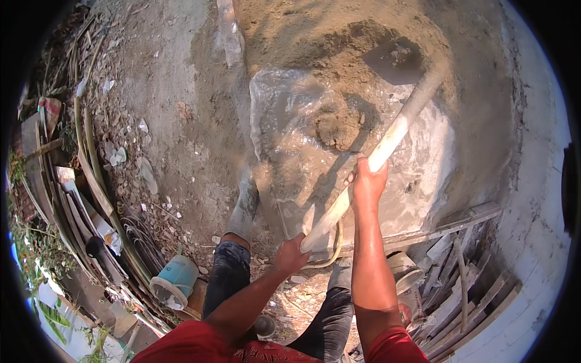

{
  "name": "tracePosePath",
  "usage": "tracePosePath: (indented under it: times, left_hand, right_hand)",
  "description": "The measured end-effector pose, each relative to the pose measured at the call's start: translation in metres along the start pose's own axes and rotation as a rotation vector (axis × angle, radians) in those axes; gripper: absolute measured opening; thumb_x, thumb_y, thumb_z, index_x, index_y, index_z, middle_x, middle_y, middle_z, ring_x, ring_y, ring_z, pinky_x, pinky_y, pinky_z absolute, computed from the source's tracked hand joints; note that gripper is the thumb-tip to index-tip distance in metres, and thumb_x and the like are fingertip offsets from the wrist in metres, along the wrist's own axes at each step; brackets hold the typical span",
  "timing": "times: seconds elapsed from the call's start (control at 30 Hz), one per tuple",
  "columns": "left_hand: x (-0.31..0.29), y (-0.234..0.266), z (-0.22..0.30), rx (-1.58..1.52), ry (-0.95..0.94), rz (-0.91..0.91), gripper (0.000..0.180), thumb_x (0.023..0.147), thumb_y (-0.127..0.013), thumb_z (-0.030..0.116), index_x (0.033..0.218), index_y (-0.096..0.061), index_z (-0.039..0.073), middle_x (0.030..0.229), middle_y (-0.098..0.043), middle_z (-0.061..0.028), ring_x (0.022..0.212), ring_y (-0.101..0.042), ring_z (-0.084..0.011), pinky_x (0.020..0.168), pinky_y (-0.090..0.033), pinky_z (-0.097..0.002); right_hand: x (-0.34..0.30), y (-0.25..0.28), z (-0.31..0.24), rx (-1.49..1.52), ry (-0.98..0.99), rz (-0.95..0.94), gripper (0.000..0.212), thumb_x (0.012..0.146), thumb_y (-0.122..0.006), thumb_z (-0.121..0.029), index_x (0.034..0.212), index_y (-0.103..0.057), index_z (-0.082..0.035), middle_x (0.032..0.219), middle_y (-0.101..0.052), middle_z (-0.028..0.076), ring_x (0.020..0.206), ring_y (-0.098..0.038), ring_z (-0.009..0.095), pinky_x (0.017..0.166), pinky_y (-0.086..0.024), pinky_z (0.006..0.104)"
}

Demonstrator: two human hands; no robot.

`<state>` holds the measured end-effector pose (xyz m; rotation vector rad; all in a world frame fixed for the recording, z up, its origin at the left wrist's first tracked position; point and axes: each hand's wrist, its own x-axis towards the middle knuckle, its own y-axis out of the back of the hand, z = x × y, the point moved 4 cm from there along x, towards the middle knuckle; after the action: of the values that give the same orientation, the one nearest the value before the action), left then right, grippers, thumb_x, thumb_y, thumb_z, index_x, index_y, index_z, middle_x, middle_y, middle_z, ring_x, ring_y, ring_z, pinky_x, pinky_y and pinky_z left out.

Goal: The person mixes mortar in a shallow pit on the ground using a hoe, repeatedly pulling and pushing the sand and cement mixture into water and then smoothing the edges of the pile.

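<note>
Both my hands are wrapped round the pale wooden handle of a hoe (390, 142), which slants from my lap side up to the far right. My left hand (292, 253) grips it near its lower end. Farther up the handle, my right hand (368, 178) is closed on it. The dark hoe blade (396, 60) hangs over a bank of brown sand (339, 30), with a little material on it. Below the blade, a small sandy heap (339, 126) sits in a wet, shiny grey patch (284, 109) that looks like mortar.
A board (448, 227) edges the near side of the wet patch. At the left lie long planks and strips (91, 175) and a light blue bucket (177, 277). Stacked wood (472, 308) leans near the pale wall (544, 199) at right. A thin hose (337, 242) curves by my feet.
</note>
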<state>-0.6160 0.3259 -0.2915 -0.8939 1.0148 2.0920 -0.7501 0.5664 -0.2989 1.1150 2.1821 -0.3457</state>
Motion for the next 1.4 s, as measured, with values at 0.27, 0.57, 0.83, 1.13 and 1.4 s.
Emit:
tracePosePath:
  times: [0.27,0.57,0.83,1.13,1.4]
  left_hand:
    - [0.052,0.04,0.045,-0.003,0.031,0.06,0.045,0.078,-0.068,0.016,0.119,-0.059,0.0,0.093,-0.069,-0.027,0.093,-0.066,-0.0466,0.08,-0.053,-0.0487]
    - [-0.096,-0.054,-0.025,-0.236,0.03,0.037,0.04,0.083,-0.071,0.019,0.116,-0.058,0.002,0.098,-0.067,-0.0276,0.097,-0.064,-0.047,0.078,-0.052,-0.0504]
    - [0.048,-0.061,0.065,-0.528,0.104,0.117,0.043,0.083,-0.072,0.02,0.114,-0.058,-0.007,0.079,-0.069,-0.02,0.077,-0.071,-0.0307,0.069,-0.053,-0.0407]
    - [-0.099,-0.205,0.12,-1.23,0.33,-0.203,0.029,0.093,-0.07,0.013,0.114,-0.051,0.006,0.073,-0.059,-0.0009,0.053,-0.055,-0.0111,0.043,-0.043,-0.0276]
    - [-0.235,-0.189,0.066,-0.959,0.588,-0.51,0.031,0.092,-0.071,0.018,0.104,-0.047,0.004,0.062,-0.052,-0.0005,0.046,-0.05,-0.0116,0.043,-0.043,-0.0273]
  right_hand:
    - [0.114,-0.083,0.047,-0.376,-0.081,-0.173,0.016,0.089,-0.059,-0.011,0.095,-0.052,0.002,0.064,-0.056,0.007,0.046,-0.054,0.018,0.043,-0.049,0.0351]
    - [-0.055,0.004,0.047,-0.377,-0.081,-0.148,0.03,0.09,-0.062,-0.006,0.113,-0.044,-0.001,0.072,-0.057,0.009,0.047,-0.056,0.018,0.042,-0.047,0.0335]
    - [0.117,-0.081,0.03,-0.799,0.104,-0.425,0.049,0.085,-0.067,-0.021,0.121,-0.052,0.008,0.098,-0.069,0.03,0.09,-0.07,0.043,0.081,-0.055,0.047]
    - [0.052,0.09,0.08,-1.025,-0.013,-0.429,0.051,0.087,-0.068,-0.021,0.12,-0.045,0.011,0.103,-0.067,0.032,0.079,-0.072,0.041,0.073,-0.058,0.0447]
    - [-0.082,0.185,0.091,-0.958,-0.175,-0.216,0.042,0.087,-0.065,-0.017,0.118,-0.047,0.005,0.101,-0.067,0.032,0.095,-0.067,0.046,0.082,-0.053,0.0473]
